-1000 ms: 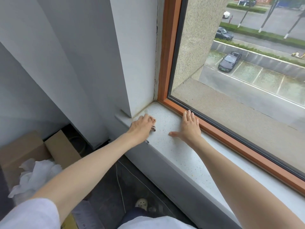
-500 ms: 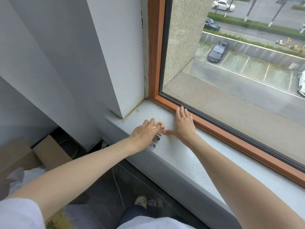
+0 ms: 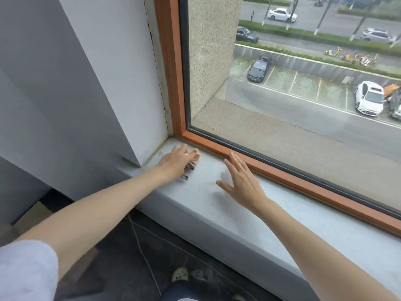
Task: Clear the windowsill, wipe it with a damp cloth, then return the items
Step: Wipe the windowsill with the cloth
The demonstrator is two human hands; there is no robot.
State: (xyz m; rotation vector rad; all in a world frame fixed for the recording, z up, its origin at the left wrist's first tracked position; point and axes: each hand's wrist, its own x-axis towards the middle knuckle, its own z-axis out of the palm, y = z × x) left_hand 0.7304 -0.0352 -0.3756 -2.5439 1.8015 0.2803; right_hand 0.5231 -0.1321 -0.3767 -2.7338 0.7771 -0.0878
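Striped cloth (image 3: 191, 165) lay at the far left of the sill (image 3: 217, 207), bunched under the left hand (image 3: 175, 161), fingers curled round it; right hand (image 3: 242, 181) just right, fingers straight, slightly apart.

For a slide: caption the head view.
Left hand holds a patterned cloth in the windowsill corner; right hand spread open nearby.

Nothing legible anywhere. The plate on the white car (image 3: 368, 98), far out beyond the glass (image 3: 271, 140) from the left hand (image 3: 174, 161), is only a blue smear, and the plate on the dark car (image 3: 258, 68) a greenish one. The cloth (image 3: 191, 165) under that hand shows stripes, no letters.
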